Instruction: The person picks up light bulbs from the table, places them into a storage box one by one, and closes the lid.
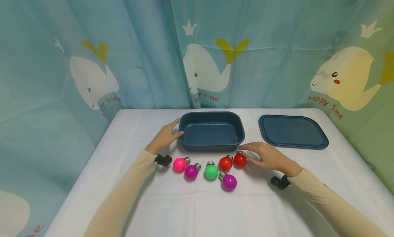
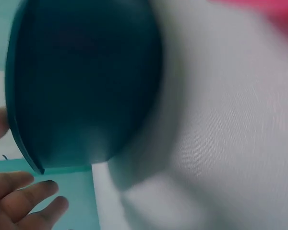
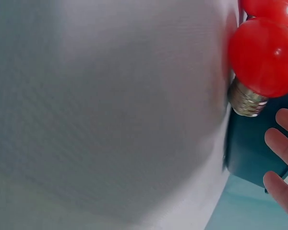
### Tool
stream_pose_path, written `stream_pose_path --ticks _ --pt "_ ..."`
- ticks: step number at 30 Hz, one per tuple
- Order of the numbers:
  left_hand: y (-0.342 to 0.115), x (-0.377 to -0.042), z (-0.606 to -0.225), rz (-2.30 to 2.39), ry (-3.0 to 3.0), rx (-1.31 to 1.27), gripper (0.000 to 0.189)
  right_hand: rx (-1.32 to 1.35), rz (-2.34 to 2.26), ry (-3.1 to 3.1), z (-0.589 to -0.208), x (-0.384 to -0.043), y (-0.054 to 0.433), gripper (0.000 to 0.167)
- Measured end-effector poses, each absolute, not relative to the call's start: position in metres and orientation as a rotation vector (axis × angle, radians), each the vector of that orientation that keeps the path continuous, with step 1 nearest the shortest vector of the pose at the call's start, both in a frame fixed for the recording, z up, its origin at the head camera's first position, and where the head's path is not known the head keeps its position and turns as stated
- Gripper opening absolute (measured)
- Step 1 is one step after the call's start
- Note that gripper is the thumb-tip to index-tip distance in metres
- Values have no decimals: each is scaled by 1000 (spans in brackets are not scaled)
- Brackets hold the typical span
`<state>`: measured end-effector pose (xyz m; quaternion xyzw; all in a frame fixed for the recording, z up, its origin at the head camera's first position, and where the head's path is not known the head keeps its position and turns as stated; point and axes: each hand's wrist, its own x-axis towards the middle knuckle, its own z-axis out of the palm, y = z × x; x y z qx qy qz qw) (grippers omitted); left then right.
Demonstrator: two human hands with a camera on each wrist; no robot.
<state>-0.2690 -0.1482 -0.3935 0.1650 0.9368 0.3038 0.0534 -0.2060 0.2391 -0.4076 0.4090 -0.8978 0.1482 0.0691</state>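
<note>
A dark blue rectangular box (image 1: 212,148) stands open at the table's far middle. At its left end is my left hand (image 1: 164,137), thumb at the rim and the other fingers extended beside the outer wall. My right hand (image 1: 267,155) reaches in from the right, fingers spread close around a red light bulb (image 1: 240,160) lying by the box's front right corner. In the right wrist view that red bulb (image 3: 264,57) lies close to the fingers (image 3: 282,146), with its metal screw base toward the box. Another red bulb (image 1: 225,164) lies just left of it.
More bulbs lie in front of the box: a pink one (image 1: 179,164), a purple one (image 1: 191,172), a green one (image 1: 211,171) and a nearer purple one (image 1: 229,182). A dark blue lid (image 1: 293,131) lies flat at the back right. Behind the white table (image 1: 154,209) hangs a whale-print curtain (image 1: 147,59).
</note>
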Motion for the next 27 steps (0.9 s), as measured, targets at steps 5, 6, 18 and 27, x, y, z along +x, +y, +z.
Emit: stream_pose_path --ticks 5,6,18,27 --pt "-148 -269 -396 1049 2823 504 67 1262 477 -2727 -411 -210 238 38" --pt "-149 -270 -397 1069 2820 504 67 1268 482 -2725 -412 -210 237 38" --pt "-152 -273 -400 1416 2560 410 63 1309 479 -2767 -415 -215 236 36" --pt "-156 -275 -403 1499 2474 338 58 1294 491 -2805 -419 -215 236 37"
